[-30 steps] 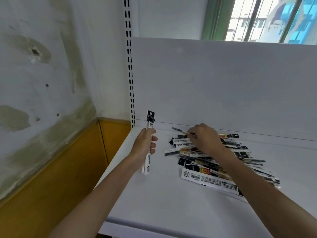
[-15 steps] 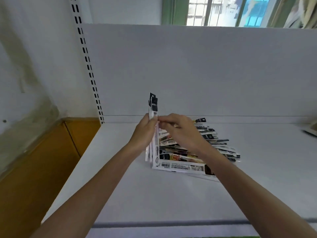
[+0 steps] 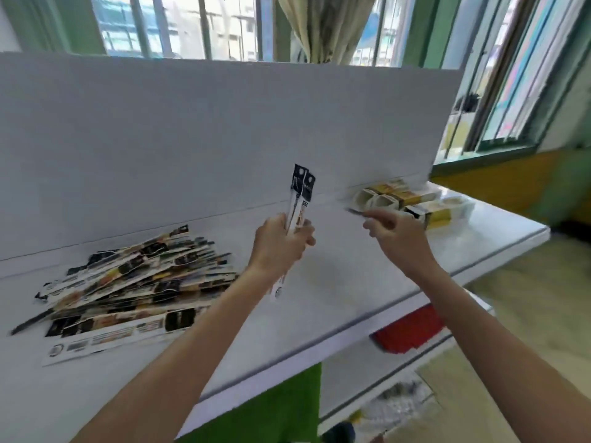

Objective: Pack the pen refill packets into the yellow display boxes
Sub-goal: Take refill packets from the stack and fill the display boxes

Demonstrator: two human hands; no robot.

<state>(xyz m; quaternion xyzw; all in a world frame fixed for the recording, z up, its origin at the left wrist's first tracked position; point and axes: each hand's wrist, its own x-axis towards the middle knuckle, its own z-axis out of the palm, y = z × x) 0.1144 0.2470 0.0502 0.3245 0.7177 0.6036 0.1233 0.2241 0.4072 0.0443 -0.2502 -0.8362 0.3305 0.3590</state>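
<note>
The left hand (image 3: 281, 247) is gripping two pen refill packets (image 3: 300, 193) upright while the right hand (image 3: 399, 241) is pinching a thin blurred packet (image 3: 355, 211) near the yellow display boxes (image 3: 412, 199), with the loose pile (image 3: 137, 282) lying leftward on the white shelf (image 3: 335, 282).

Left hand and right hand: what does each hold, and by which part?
The left hand grips upright refill packets around their middle. The right hand pinches one end of a thin dark item, too blurred to name.
</note>
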